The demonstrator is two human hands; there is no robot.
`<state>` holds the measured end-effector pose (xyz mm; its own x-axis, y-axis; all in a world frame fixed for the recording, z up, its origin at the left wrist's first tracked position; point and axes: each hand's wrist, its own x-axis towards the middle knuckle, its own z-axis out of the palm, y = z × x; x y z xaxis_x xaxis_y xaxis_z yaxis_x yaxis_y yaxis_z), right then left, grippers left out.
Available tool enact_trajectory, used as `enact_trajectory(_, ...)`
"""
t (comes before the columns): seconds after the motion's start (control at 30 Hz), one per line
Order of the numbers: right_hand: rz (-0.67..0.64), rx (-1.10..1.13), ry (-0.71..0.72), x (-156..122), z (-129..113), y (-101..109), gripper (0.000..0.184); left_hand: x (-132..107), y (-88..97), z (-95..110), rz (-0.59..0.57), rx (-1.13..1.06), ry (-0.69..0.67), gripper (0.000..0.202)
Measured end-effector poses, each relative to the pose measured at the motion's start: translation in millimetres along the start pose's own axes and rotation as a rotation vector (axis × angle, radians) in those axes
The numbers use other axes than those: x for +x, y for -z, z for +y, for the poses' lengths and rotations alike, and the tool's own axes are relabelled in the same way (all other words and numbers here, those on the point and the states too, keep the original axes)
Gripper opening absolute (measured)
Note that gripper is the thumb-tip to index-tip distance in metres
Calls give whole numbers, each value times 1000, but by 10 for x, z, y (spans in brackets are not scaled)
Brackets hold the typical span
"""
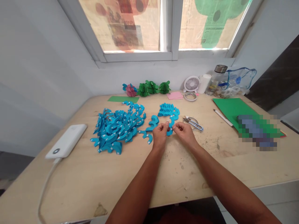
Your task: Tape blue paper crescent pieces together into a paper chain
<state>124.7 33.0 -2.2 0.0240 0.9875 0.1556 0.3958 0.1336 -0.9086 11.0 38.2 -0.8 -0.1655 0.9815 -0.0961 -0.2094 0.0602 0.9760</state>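
My left hand (160, 134) is closed, its thumb and fingers gripping a wavy blue paper cutout (171, 122) that has small white squares on it. Right beside it, the fingertips of my right hand (184, 131) are pinched together at the cutout's right edge; whatever they pinch is too small to make out. Left of my hands lies a big heap of similar blue paper cutouts (116, 124), also dotted with white squares. A few smaller cutouts (152, 122) lie between the heap and my left hand. Just beyond my hands, a stacked row of blue cutouts (168, 109) rests on the table.
Blue-handled snips (195, 123) and a tape roll lie right of my hands. Green paper sheets (235, 112) and a pen (223, 117) are farther right. Folded paper figures (151, 87), a small fan (192, 84) and a bottle (216, 79) stand along the wall. A power bank (67, 140) sits left.
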Motion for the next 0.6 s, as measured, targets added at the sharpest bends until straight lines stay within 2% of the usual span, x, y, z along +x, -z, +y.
enact_trajectory(0.6, -5, 3, -12, 5, 15, -16, 16, 5, 17, 18, 18, 100, -77, 38)
